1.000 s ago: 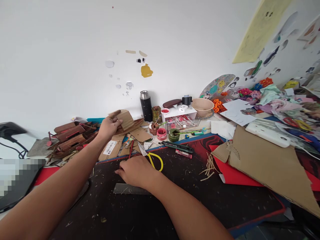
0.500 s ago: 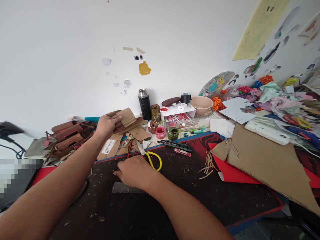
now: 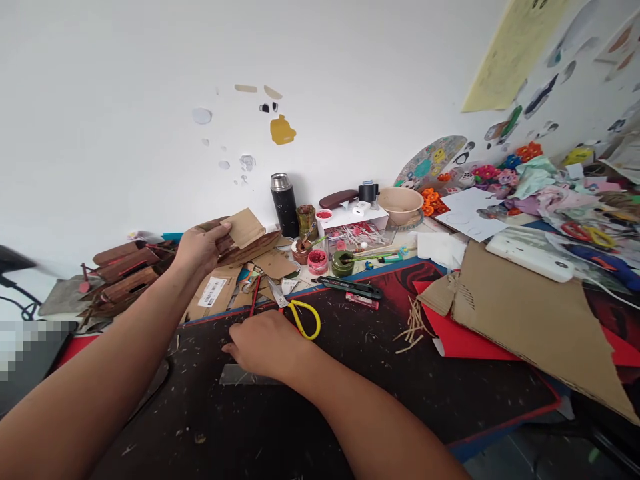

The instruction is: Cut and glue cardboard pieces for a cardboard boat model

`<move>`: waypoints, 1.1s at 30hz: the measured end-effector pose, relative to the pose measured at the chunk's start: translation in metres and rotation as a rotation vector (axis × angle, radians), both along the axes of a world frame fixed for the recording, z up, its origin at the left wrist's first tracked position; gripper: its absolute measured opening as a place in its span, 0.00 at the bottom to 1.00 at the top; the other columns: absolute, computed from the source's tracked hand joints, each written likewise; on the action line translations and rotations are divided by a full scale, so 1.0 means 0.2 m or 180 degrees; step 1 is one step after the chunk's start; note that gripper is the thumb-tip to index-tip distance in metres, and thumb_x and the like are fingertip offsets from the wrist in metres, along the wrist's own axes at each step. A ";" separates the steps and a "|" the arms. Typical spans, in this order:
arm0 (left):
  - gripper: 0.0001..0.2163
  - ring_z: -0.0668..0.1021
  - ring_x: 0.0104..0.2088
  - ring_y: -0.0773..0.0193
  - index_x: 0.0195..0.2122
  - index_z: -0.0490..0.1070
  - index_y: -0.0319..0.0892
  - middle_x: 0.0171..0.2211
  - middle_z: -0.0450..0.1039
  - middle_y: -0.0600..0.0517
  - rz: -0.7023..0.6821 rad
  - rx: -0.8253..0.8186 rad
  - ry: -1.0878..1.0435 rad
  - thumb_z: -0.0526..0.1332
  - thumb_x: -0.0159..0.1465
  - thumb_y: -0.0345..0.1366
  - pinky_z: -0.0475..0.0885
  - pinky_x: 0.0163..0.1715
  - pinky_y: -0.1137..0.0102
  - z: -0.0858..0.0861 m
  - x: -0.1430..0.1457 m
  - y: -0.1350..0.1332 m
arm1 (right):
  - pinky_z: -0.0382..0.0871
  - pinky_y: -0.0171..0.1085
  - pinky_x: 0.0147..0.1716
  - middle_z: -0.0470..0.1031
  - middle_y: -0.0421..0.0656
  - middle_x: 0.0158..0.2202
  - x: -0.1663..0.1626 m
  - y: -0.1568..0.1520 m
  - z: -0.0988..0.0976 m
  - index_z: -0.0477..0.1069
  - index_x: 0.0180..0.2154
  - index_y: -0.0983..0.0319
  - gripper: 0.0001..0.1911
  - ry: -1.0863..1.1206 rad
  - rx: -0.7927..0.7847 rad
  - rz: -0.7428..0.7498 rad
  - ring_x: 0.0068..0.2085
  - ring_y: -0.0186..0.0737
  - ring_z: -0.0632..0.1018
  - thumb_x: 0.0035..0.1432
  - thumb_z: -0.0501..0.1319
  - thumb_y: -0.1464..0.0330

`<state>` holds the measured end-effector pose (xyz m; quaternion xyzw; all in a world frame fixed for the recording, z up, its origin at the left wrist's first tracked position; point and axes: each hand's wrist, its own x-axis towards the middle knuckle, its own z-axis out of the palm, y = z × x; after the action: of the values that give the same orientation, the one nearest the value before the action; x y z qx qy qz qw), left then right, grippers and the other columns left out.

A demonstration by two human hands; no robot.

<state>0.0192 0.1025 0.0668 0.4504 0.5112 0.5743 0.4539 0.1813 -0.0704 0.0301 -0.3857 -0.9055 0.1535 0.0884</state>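
Observation:
My left hand (image 3: 200, 245) reaches to the back left and grips a small stack of brown cardboard pieces (image 3: 243, 229), held just above a pile of cardboard scraps (image 3: 235, 273). My right hand (image 3: 265, 348) lies knuckles up on the black mat (image 3: 350, 387), its fingers curled over the far end of a clear ruler (image 3: 237, 375). Whether it holds anything small is hidden. Yellow-handled scissors (image 3: 303, 317) lie right behind that hand.
A black utility knife (image 3: 353, 288), paint pots (image 3: 319, 261), a black flask (image 3: 283, 205) and a tan bowl (image 3: 401, 205) stand behind. A big cardboard sheet (image 3: 530, 320) over red paper fills the right. Brown cardboard models (image 3: 120, 273) sit left.
The view has drifted slightly; both hands stay nearly where they were. The left hand has lowered the cardboard stack a little toward the pile.

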 end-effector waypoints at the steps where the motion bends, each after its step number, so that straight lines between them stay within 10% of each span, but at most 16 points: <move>1: 0.13 0.82 0.41 0.59 0.40 0.78 0.36 0.37 0.82 0.48 -0.0015 0.0015 -0.0005 0.76 0.56 0.33 0.82 0.47 0.62 0.01 0.00 0.00 | 0.80 0.47 0.43 0.87 0.56 0.43 0.00 0.00 0.00 0.82 0.49 0.67 0.19 -0.0005 -0.0004 0.0006 0.47 0.56 0.88 0.77 0.60 0.59; 33: 0.12 0.83 0.32 0.61 0.40 0.81 0.39 0.36 0.83 0.47 0.0374 0.0110 0.0786 0.74 0.56 0.33 0.81 0.31 0.68 -0.03 0.07 0.03 | 0.82 0.50 0.43 0.87 0.57 0.43 -0.02 0.00 -0.01 0.82 0.49 0.66 0.18 -0.0038 -0.0082 0.0033 0.47 0.57 0.88 0.76 0.60 0.59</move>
<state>0.0329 0.1091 0.0606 0.4947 0.5787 0.5488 0.3453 0.1774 -0.0711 0.0283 -0.3829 -0.9059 0.1632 0.0773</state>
